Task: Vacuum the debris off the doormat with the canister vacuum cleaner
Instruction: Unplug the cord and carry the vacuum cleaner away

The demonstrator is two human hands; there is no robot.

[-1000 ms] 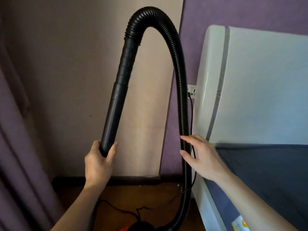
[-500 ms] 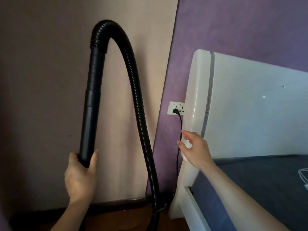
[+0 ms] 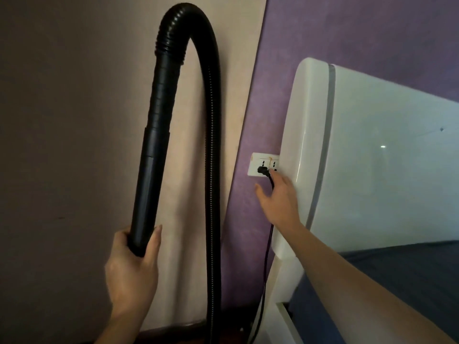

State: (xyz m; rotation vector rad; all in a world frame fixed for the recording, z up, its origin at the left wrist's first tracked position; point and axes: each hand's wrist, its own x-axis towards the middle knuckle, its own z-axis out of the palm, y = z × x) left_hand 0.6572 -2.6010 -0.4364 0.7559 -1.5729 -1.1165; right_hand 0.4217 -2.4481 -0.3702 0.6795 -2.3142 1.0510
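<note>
A white headboard (image 3: 372,157) stands at the right. The black vacuum hose (image 3: 213,170) rises from the floor, bends over high up and comes down as a stiff tube (image 3: 151,170). The left hand (image 3: 131,269) grips the lower end of this tube, fingers wrapped round it. The right hand (image 3: 278,202), apart from the hose, holds nothing; its straight fingers reach the wall socket (image 3: 255,165), just beside the black plug (image 3: 262,170).

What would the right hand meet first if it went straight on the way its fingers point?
The right hand points up-left at the white wall socket plate, so it would likely meet the black plug there first; a fingertip may already touch it, but depth is unclear.
</note>
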